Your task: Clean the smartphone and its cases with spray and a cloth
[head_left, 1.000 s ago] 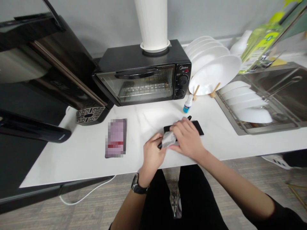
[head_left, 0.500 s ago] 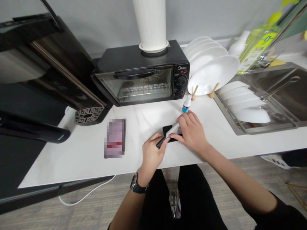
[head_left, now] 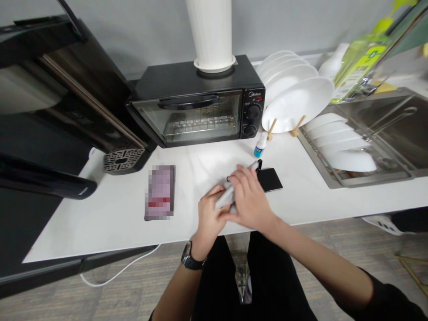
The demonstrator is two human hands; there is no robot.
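On counter (head_left: 301, 196) | left hand (head_left: 210, 217) pinches phone (head_left: 267, 179) edge | right hand (head_left: 249, 200) presses grey cloth (head_left: 226, 197) on it

Glossy black phone (head_left: 269, 179) – soft grey cloth (head_left: 228, 196) – smooth white countertop (head_left: 117, 209)

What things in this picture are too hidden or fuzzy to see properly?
Head view only:
- Black phone: its near end is covered by the right hand and a grey cloth.
- Flat item on the counter: pixelated, face unreadable.
- Small bottle: label too small.
- Green bottle: blurred, cut off by the top edge.
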